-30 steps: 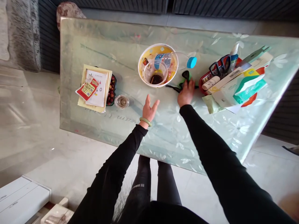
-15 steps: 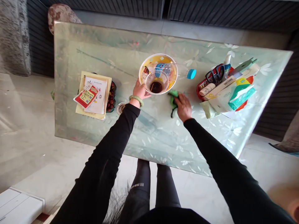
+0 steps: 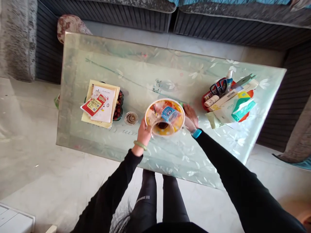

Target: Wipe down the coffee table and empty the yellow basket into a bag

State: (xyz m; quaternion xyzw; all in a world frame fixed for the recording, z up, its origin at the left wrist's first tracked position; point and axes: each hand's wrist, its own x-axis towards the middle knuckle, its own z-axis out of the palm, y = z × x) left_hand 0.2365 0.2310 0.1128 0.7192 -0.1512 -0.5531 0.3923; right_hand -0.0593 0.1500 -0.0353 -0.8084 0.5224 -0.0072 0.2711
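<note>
Bowl with a clear plastic cup and a water bottle inside sits up between the left hand and right hand, both curled on its sides, likely so nothing tips onto the glass desk.

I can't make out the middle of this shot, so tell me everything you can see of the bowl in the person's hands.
The bowl is round, with a white rim and a yellow patterned inside; it could be paper or plastic. It tilts toward the person above the glass table top, held at opposite sides by the left hand and right hand. In it lie a plastic bottle and a clear cup with dark contents, leaning at the near rim.
</note>
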